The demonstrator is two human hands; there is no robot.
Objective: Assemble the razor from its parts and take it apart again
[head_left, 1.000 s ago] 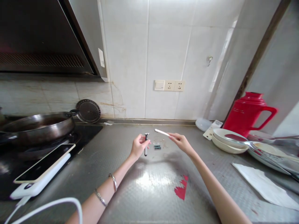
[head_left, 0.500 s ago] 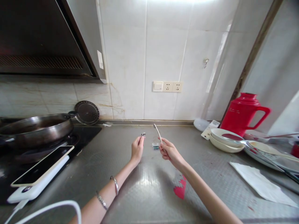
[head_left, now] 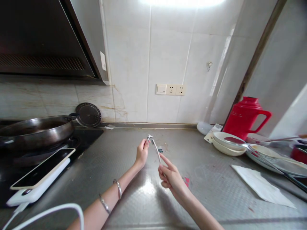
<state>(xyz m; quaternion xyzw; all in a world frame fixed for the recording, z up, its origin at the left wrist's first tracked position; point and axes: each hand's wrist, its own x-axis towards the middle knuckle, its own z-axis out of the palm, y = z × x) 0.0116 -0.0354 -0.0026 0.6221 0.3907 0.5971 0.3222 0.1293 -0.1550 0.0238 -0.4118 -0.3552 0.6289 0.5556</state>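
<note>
Pinched in my left hand [head_left: 142, 154] is a small shiny metal piece [head_left: 149, 137] with a dark part; its exact kind is too small to make out. My right hand [head_left: 170, 175] is closed round a slim white brush [head_left: 157, 151], much like a toothbrush, its index finger laid along the handle. The small grey head of the brush points up and left, close to the metal piece; I cannot tell whether they touch. Just behind the brush, a small clear-and-green packet [head_left: 160, 150] lies on the steel counter [head_left: 127, 198].
At left, a pan [head_left: 38, 129] sits on the black stove, with a phone [head_left: 44, 169] on a white power bank [head_left: 38, 188] and a white cable [head_left: 57, 209]. At right are a red thermos [head_left: 243, 116], stacked bowls [head_left: 226, 147], plates and a white napkin [head_left: 262, 187].
My right hand has moved down and left, bringing the brush head toward the metal piece. The metal piece is turned slightly, and my left hand has barely moved.
</note>
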